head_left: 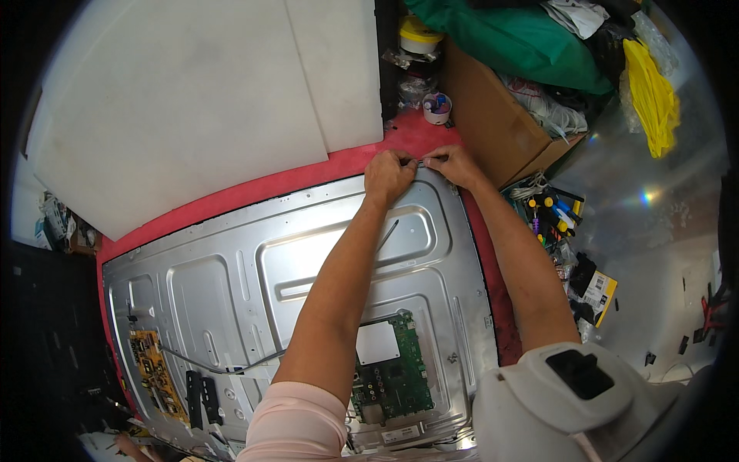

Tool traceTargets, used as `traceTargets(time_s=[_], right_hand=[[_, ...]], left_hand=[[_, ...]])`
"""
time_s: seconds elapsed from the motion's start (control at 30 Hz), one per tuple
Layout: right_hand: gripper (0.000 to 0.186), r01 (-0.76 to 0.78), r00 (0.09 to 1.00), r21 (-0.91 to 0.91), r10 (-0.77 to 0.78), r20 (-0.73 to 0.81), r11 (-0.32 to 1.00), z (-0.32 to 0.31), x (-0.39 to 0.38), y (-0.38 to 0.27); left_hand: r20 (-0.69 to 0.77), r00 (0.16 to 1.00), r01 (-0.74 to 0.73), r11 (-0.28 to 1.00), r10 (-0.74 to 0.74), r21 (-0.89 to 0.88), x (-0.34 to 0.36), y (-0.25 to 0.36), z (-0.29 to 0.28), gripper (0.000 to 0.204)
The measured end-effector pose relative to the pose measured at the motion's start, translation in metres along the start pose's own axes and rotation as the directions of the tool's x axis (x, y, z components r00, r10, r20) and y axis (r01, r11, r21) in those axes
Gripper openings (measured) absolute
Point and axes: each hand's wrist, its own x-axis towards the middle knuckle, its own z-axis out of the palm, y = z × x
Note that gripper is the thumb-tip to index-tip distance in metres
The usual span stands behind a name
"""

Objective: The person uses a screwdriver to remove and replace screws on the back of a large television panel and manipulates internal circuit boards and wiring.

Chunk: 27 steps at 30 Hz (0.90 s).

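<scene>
Pinching at the far right corner of the metal back panel (196,266): two bare hands, the left hand (390,177) on the far edge and the right hand (456,165) just beside it.
Grip: both sets of fingers bent, tips drawn together over the edge; whether a small part lies between them cannot be told.
Panel: one, lying flat on a red cloth (354,160), which shows along its far, left and right edges.
Circuit boards: two on the panel; one green circuit board (400,379), near right, bearing one white plate (378,343), and one amber circuit board (152,373) toward the left end.
Cable: one grey cable (231,372), running across the panel from beside the amber board and passing beneath the left forearm.
Black strips: two black strips (202,400), side by side, just right of the amber board.
Beyond the panel: large white sheeting (192,92) at the far left; one white cup (437,115) of small items and one yellow-lidded tub (419,38) past the far right corner.
Right of the panel: one cardboard box (493,115), one green bag (516,46) over it, one yellow bag (653,100), and a cluster of hand tools (550,215), too crowded to count.
</scene>
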Motion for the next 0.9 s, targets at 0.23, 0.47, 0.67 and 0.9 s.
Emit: traceTargets(time_s=[0.23,0.47,0.67,0.9], right_hand=[[0.022,-0.079,0.997,-0.017,0.079,0.015,0.997,0.002,0.006,0.001],[0.021,-0.024,0.999,0.019,0.024,0.031,1.000,0.003,0.013,0.010],[0.019,0.007,0.999,0.020,-0.008,0.043,1.000,0.004,0.013,0.016],[0.023,0.042,0.998,-0.020,-0.041,0.042,0.999,0.005,0.011,0.012]], left_hand=[[0.011,1.000,-0.005,1.000,0.005,-0.028,-0.002,0.001,-0.004,0.020],[0.051,0.999,-0.013,1.000,0.014,-0.017,0.000,-0.002,-0.003,0.021],[0.031,0.999,-0.014,1.000,0.014,-0.023,0.000,-0.003,-0.001,0.022],[0.022,0.999,-0.049,0.998,0.048,0.049,0.000,-0.001,0.000,0.024]])
